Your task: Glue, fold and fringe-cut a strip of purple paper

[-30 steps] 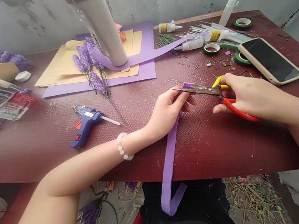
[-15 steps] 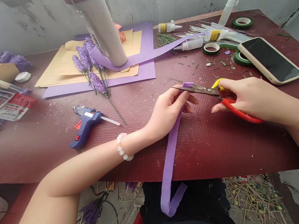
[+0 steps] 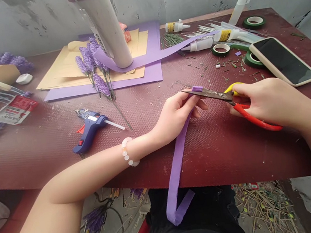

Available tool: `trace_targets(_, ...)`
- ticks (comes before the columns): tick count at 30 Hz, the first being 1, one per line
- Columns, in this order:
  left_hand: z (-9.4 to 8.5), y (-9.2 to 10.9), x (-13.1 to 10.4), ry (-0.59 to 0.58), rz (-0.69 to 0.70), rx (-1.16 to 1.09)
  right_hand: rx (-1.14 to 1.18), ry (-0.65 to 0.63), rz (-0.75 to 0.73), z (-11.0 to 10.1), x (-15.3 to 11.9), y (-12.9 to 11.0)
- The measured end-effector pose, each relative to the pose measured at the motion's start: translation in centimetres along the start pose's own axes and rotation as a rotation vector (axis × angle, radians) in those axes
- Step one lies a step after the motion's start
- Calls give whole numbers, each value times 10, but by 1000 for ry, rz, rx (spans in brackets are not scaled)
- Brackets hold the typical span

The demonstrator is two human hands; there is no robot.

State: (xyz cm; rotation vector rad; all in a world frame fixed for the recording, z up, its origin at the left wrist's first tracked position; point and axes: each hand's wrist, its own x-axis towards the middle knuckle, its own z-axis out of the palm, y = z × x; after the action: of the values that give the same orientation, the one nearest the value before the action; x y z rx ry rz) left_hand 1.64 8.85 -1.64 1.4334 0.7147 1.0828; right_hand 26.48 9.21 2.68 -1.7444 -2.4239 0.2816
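My left hand [image 3: 177, 115] pinches a long purple paper strip [image 3: 177, 160] close to its upper end. The strip hangs over the table's front edge and folds back on itself above my lap. In my right hand [image 3: 268, 102] is a pair of scissors [image 3: 223, 96] with one yellow and one red handle. The blades lie across the short end of the strip, just above my left fingertips. Whether they cut into the paper there is too small to tell. Left of my left hand, a blue glue gun [image 3: 90, 130] lies on its side.
A tall tumbler [image 3: 110, 29] stands on brown and purple paper sheets, beside lavender flowers [image 3: 87, 60]. At the right lie a phone [image 3: 285, 60], green tape rolls [image 3: 253, 22], glue bottles [image 3: 199, 45] and wire stems [image 3: 172, 39]. Wrapped flowers [image 3: 7, 63] lie far left.
My right hand has shifted slightly to the right, and the scissor blades have drawn closer together at the strip's end. My left hand stays almost in place.
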Motion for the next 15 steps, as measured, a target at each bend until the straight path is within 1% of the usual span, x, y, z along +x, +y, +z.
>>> trace_targets(3,0,0,0,-2,-6,0,-28,-42,1,-2,-1,0)
trace_targets(5,0,0,0,-3,-13,-6,-43,-43,-8,-4,-1,0)
trace_targets(10,0,-2,0,-3,-6,-23,-54,-48,-79,-4,0,4)
trace_targets(12,0,-2,0,-11,1,-15,-48,-22,-126,1,-1,10)
trace_targets(15,1,-1,-2,-20,-3,3,-44,74,-197,9,-3,21)
